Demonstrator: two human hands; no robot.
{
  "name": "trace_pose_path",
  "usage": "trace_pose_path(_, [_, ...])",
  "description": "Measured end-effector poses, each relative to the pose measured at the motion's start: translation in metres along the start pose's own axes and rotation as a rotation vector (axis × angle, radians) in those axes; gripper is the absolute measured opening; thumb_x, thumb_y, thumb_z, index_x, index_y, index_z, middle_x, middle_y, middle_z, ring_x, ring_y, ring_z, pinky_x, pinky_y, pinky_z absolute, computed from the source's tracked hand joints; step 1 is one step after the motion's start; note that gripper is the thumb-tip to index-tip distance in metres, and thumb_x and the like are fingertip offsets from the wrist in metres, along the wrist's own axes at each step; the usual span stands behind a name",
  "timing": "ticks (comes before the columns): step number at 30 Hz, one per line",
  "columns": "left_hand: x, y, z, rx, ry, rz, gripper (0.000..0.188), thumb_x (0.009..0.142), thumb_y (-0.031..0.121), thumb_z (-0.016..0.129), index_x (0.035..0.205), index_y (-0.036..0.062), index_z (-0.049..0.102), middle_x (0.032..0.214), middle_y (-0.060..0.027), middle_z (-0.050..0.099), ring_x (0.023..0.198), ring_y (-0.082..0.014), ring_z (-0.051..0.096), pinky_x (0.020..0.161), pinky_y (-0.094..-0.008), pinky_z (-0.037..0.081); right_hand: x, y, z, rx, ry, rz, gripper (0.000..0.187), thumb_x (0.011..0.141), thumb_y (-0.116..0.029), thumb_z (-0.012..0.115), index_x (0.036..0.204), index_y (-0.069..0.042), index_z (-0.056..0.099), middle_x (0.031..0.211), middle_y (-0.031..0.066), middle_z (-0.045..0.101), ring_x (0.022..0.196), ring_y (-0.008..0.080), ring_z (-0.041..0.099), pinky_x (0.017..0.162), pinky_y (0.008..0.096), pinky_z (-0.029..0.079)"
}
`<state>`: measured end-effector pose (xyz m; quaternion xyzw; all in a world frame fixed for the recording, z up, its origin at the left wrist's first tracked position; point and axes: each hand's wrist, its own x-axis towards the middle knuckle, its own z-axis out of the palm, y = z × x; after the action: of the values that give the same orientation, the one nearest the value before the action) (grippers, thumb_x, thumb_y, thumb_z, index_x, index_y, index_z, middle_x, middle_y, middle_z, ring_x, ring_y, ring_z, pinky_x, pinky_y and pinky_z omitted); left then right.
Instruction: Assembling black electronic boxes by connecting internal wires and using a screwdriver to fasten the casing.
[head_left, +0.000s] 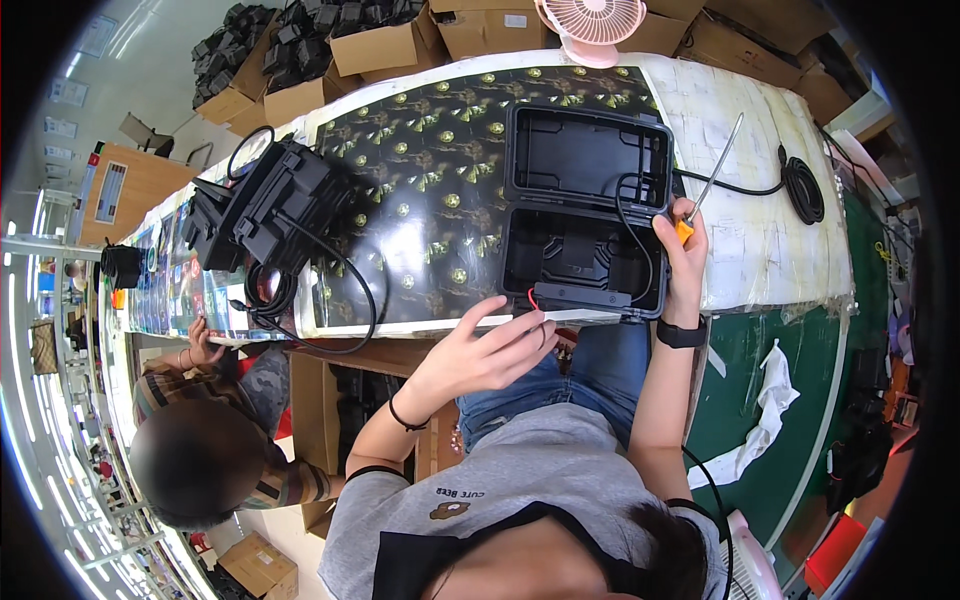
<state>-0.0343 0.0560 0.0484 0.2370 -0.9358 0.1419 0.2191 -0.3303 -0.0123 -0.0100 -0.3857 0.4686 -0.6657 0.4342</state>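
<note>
Black hinged box (pixel 508 252): lies open on the worktop (pixel 745 268) in front of the person, its lid (pixel 588 155) folded back on the far side.
Left hand (pixel 487 352): fingers partly spread and loosely curled, fingertips just beside the red wire (pixel 532 297) at the box's near wall; whether they pinch it cannot be told.
Right hand (pixel 685 262): closed around an orange-handled screwdriver (pixel 685 232) beside the box's right wall, shaft slanting up and away.
Wire handling: likely best done with light fingertips, no tugging, the wire clear of the rim and the screwdriver tip turned away.
Materials: box apparently rigid matt plastic, round-cornered, ribbed inside; wire thin and curved; black cable (pixel 803 190) smooth, coiled; patterned sheet (pixel 410 255) dark and glossy.
</note>
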Motion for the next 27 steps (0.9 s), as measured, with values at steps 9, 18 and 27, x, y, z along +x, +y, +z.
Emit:
trace_pose_path(9, [0.023, -0.011, 0.008, -0.691, 0.382, -0.324, 0.034, 0.068, 0.014, 0.091, 0.099, 0.0129, 0.077, 0.086, -0.0018, 0.06, 0.103, -0.0254, 0.062, 0.08, -0.0344, 0.054, -0.005, -0.003, 0.0, 0.016, -0.009, 0.036, 0.027, 0.089, -0.007, 0.078, 0.104, -0.011, 0.055, 0.088, -0.0055, 0.049, 0.08, 0.0042, 0.046, 0.097, 0.023, 0.039])
trace_pose_path(18, [0.051, -0.028, -0.008, -0.463, 0.115, -0.663, 0.023, 0.079, -0.005, 0.076, 0.099, 0.0063, 0.075, 0.104, -0.0098, 0.06, 0.088, -0.022, 0.07, 0.069, -0.0308, 0.057, -0.003, -0.01, -0.002, -0.072, -0.09, -0.043, 0.029, 0.087, -0.004, 0.077, 0.104, -0.011, 0.054, 0.097, -0.0013, 0.051, 0.09, 0.0077, 0.048, 0.105, 0.0286, 0.035])
trace_pose_path(27, [0.086, -0.042, 0.012, -0.702, -0.36, -0.329, 0.03, 0.084, -0.003, 0.059, 0.113, -0.0032, 0.067, 0.111, -0.0168, 0.069, 0.097, -0.0369, 0.07, 0.081, -0.0411, 0.057, 0.0, -0.017, -0.004, -0.095, -0.158, -0.044, 0.033, 0.086, -0.003, 0.076, 0.105, -0.011, 0.05, 0.106, -0.0008, 0.045, 0.095, 0.0088, 0.043, 0.089, 0.0234, 0.035])
